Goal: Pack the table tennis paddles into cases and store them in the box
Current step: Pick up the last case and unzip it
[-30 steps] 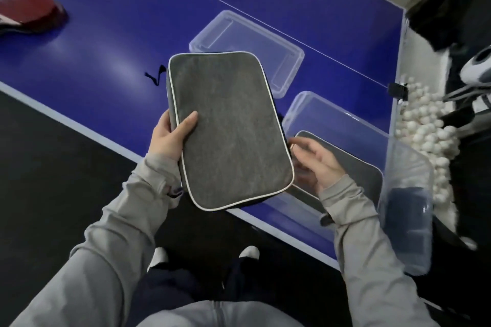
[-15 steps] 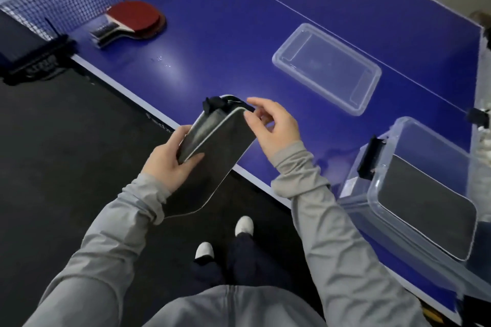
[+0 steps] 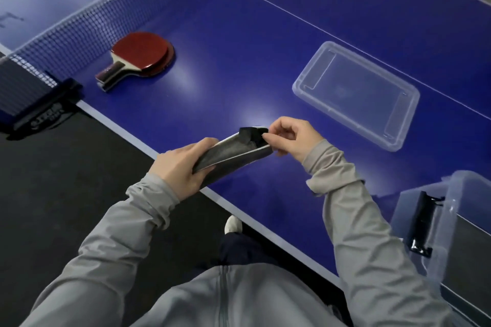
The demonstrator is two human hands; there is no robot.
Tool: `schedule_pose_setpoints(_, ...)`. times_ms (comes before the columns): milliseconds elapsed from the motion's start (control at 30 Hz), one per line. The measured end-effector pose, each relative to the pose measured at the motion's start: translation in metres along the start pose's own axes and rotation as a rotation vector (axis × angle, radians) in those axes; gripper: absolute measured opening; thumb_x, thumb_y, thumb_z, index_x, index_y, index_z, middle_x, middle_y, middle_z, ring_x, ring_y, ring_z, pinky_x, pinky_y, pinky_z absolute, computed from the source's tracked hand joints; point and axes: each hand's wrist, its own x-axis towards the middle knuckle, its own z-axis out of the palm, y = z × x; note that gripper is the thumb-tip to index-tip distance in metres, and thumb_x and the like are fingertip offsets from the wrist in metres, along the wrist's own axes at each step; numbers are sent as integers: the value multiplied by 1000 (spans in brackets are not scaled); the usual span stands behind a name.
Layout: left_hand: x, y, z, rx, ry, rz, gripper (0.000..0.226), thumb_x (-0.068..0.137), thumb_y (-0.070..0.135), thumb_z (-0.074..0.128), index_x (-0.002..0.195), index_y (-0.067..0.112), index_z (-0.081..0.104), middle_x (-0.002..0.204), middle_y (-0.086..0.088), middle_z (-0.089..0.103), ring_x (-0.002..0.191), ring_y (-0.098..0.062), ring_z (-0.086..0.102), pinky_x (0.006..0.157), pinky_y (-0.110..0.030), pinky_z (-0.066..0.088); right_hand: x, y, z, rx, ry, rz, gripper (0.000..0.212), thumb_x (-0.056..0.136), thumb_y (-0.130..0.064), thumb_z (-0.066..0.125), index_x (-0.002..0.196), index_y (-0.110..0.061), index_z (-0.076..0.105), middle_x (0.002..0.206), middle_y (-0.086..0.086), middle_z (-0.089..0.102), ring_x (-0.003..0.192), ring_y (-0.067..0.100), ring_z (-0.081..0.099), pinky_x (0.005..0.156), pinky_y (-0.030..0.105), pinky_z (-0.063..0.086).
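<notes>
Gripping a grey case [image 3: 228, 156] edge-up over the near rim of the blue table [image 3: 239, 42], the left hand [image 3: 180, 167] clasps its lower end while the right hand [image 3: 289, 138] pinches its black top corner. A red paddle [image 3: 140, 56] lies by the net [image 3: 87, 24], well apart. A clear lid [image 3: 356, 93] rests beyond the right hand; the clear box [image 3: 451, 233] sits at the right edge.

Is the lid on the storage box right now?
No: the clear lid lies flat on the blue table, apart from the open storage box at the right edge.
</notes>
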Motion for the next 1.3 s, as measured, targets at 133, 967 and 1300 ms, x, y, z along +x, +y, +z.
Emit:
schedule_pose_setpoints(133,38,-12,-4,-12,-31,32,33,80,41,47,112,41,37,86,26,49,80,-21,62,67,-30,45,25,-2,-14,8,14,7,26,85,-3,61,68,-18,51,60,1,50,43,-3,50,47,13,46)
schedule_pose_setpoints(967,180,-133,-85,-809,-232,139,37,72,17,69,97,41,55,75,13,66,71,7,59,71,-8,46,84,-8,14,139,670,398,28,90,-5,55,65,-18,54,41,-4,56,29,1,42,34,11,36)
schedule_pose_setpoints(1300,208,-148,-61,-1364,23,-344,17,80,13,67,93,23,62,83,6,71,74,-10,67,71,-24,55,78,-7,69,593,590,460,25,89,3,53,65,-7,53,36,-1,53,26,6,38,33,10,27)
